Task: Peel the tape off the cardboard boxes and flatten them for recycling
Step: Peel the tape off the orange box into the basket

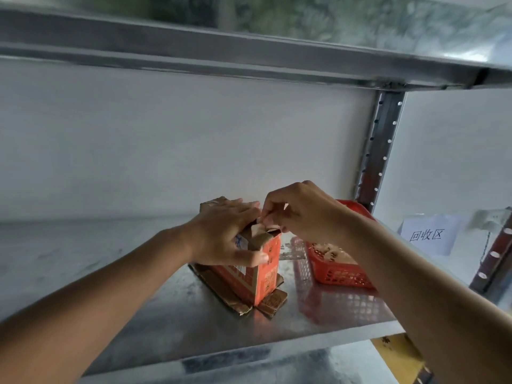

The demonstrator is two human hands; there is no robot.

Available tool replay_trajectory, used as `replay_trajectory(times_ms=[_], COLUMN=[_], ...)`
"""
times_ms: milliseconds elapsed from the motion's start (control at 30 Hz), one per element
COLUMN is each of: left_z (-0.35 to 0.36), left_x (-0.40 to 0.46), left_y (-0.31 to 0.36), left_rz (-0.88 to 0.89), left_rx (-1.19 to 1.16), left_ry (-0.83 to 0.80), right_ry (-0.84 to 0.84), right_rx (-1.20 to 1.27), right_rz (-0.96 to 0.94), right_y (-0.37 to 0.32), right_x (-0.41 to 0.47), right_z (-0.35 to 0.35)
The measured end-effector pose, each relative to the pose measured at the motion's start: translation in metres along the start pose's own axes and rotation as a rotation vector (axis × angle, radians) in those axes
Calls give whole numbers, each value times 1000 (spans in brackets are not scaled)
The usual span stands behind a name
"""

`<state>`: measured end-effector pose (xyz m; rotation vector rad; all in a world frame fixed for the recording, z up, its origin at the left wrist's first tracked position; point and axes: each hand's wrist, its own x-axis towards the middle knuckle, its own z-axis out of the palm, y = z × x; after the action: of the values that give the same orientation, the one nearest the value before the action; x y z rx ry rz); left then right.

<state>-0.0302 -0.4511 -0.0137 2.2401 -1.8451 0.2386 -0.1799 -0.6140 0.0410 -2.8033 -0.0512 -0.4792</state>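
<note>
One metal shelf [171,309] fills the lower frame. One orange cardboard box [260,270] stands at its center. One red basket [336,273] sits right (partly behind the arm). The left hand [224,234] grips the box; the right hand [302,212] pinches one tape [261,227] piece on top.

A metal shelf [171,314] stands against a plain white wall [166,139]. Another shelf board [249,59] runs above it. At the right a perforated post [379,151] stands upright, and a paper sign [428,234] hangs beyond it. The light is soft.
</note>
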Motion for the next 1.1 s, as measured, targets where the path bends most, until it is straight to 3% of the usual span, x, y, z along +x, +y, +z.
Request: replay_trajectory(times_ms=[200, 333, 467, 567, 667, 733, 900, 1033, 1100], left_z=[-1, 8, 23, 31, 28, 28, 27, 24, 20], left_x=[-3, -17, -38, -52, -60, -61, -48, -40, -39], left_y=[0, -1, -5, 0, 21, 34, 46, 47, 43], left_rz=[18, -19, 21, -48, -158, -223, -409, -440, -425], left_rx=[-17, -116, -135, -222, -547, -644, -612, -508, -504], left_ry=[36, 284, 547, 692, 621, 547, 596, 688, 652], right_ry=[45, 72, 226, 197, 205, 188, 87, 63, 97], right_rx=[235, 339, 170, 165, 230, 299, 523, 633, 632], right_rz=[61, 4, -110, -86, -9, 39, 187, 228, 263], right_y=[8, 16, 14, 3, -3, -4, -7, -12, -13], right_x=[-10, -26, -32, -27, -15, -5, 12, 11, 10], right_z=[7, 9, 18, 22, 28, 31, 34, 36, 35])
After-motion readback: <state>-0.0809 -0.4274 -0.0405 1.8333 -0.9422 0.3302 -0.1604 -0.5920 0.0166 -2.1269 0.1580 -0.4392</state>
